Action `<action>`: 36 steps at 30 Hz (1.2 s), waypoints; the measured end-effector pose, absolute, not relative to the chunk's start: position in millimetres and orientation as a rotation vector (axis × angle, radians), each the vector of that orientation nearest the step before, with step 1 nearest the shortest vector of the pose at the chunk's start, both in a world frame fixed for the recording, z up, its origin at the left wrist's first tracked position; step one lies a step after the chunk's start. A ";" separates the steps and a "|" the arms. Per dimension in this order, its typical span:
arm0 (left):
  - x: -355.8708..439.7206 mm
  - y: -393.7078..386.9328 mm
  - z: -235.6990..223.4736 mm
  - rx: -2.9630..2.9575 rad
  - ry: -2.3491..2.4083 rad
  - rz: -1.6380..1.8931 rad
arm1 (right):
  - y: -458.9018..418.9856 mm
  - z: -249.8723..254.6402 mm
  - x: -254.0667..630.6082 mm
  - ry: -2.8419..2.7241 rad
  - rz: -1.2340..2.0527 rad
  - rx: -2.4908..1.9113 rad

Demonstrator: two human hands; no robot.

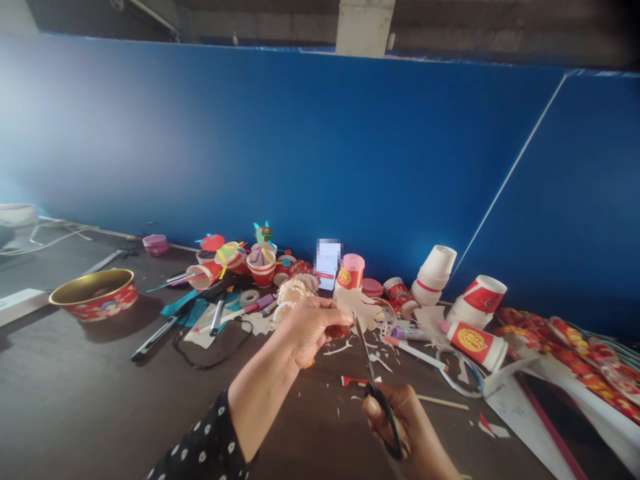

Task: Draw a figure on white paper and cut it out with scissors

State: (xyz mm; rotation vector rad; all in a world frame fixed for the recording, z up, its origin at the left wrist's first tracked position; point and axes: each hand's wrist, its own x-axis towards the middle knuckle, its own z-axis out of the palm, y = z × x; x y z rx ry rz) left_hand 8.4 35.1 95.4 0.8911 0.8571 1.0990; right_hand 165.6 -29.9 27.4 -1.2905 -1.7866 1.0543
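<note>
My left hand (pixel 320 327) pinches the edge of a cream-coloured paper piece (pixel 356 301) with an uneven, cut outline. In my right hand (pixel 403 420) is a pair of scissors (pixel 369 367) with black handles, thumb and fingers closed round the loops. The blades point up and away from me, and their tips reach the paper's lower edge. Whether the blades are apart is too blurred to tell. Beneath my hands, white paper scraps (pixel 383 362) and a red-and-white scrap (pixel 355 381) lie on the dark table (pixel 280 420).
Left stands a gold-lined bowl (pixel 95 300), near pens (pixel 163 337) and decorated paper cups (pixel 261 268). Behind my hands a phone (pixel 329 263) leans upright. Rightward are stacked cups (pixel 434 273), a marker (pixel 416 352), a tape ring (pixel 463 373) and a dark tablet-like device (pixel 575 420).
</note>
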 end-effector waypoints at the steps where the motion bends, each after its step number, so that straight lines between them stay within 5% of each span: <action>1: 7.8 35.6 95.3 0.891 0.856 1.093 | -30.3 27.8 165.3 -1.780 1.057 -1.285; 36: 2.3 40.7 91.8 0.997 0.943 1.043 | -28.3 17.1 170.9 -1.557 1.438 -1.016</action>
